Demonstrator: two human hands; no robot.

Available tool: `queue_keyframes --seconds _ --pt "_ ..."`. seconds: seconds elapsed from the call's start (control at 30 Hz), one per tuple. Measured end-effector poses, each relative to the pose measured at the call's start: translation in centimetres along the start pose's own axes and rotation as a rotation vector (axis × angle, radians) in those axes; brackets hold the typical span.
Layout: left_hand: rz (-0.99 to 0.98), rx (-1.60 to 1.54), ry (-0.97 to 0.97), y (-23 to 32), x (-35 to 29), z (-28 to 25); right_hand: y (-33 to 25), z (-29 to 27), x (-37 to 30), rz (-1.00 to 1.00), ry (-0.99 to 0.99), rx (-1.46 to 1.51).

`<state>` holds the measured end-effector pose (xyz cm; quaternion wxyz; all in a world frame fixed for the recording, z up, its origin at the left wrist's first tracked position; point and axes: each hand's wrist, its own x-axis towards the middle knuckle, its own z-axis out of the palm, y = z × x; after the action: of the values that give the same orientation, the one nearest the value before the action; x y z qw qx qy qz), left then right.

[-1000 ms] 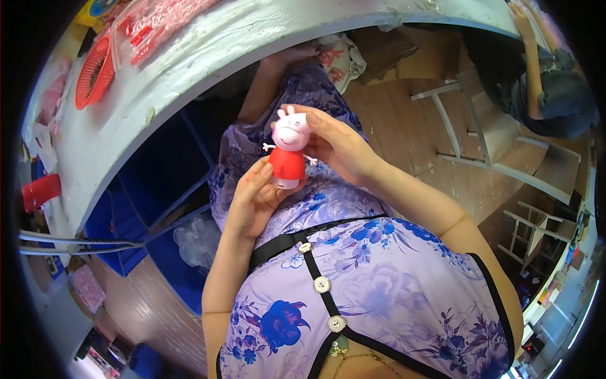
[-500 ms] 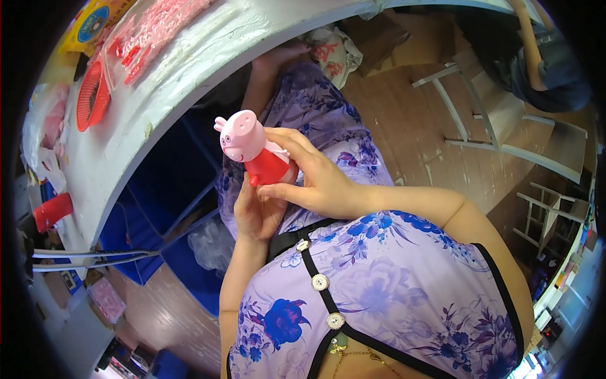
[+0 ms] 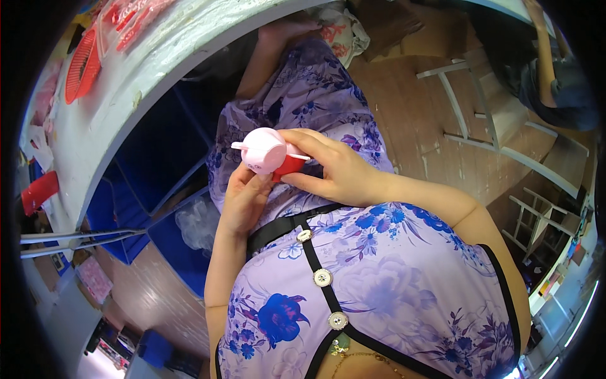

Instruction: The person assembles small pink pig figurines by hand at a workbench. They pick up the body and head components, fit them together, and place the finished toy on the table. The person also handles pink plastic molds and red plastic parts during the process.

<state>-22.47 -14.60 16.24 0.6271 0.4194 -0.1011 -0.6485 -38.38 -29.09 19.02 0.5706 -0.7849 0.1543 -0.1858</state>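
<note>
A small toy pig figure [image 3: 265,151] with a pink head and a red body is held between both hands above my lap. My right hand [image 3: 334,165] wraps round the red body from the right, thumb below and fingers above. From the lower left, my left hand [image 3: 245,196] pinches the figure, its fingertips close beneath the head. The head is tipped so that its flat snout end faces up toward me. Most of the red body is hidden behind the head and the right fingers.
A white table [image 3: 126,120] curves along the left, bearing a red plastic basket [image 3: 84,66] and pink and red small parts [image 3: 136,25]. Blue bins [image 3: 180,243] stand below it, one with clear plastic inside. A chair [image 3: 499,114] and another person's arm [image 3: 544,60] are at the right.
The pig figure has been tipped and turned, so its snout end now faces up and its face shows less. Both hands have shifted slightly with it. The view has shifted a little too.
</note>
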Motion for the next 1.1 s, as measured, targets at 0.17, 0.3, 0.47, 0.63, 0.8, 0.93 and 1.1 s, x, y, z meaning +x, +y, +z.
queue_keyframes --seconds 0.17,0.3,0.47,0.63,0.8,0.93,1.1 --pt "0.107 0.358 0.092 0.9 -0.7 0.8 -0.7 -0.7 0.4 -0.035 -0.04 -0.139" --pt "0.23 0.371 0.043 2.3 -0.5 1.1 -1.2 -0.5 0.3 -0.045 -0.044 -0.193" --pt "0.366 0.529 0.037 2.1 -1.1 1.5 -1.6 -0.6 0.3 -0.068 -0.103 -0.315" --pt "0.563 0.861 0.057 2.7 -1.4 1.1 -1.3 -0.1 0.2 -0.082 -0.107 -0.274" --pt "0.656 1.213 0.035 3.5 -1.8 2.1 -1.4 -0.4 -0.1 -0.104 -0.139 -0.213" --pt "0.706 1.279 0.013 2.2 -1.8 1.7 -1.0 -0.7 -0.5 -0.158 -0.169 -0.205" --pt "0.751 1.333 0.015 1.4 -1.9 2.1 -0.3 -1.0 -0.7 -0.219 -0.187 -0.212"
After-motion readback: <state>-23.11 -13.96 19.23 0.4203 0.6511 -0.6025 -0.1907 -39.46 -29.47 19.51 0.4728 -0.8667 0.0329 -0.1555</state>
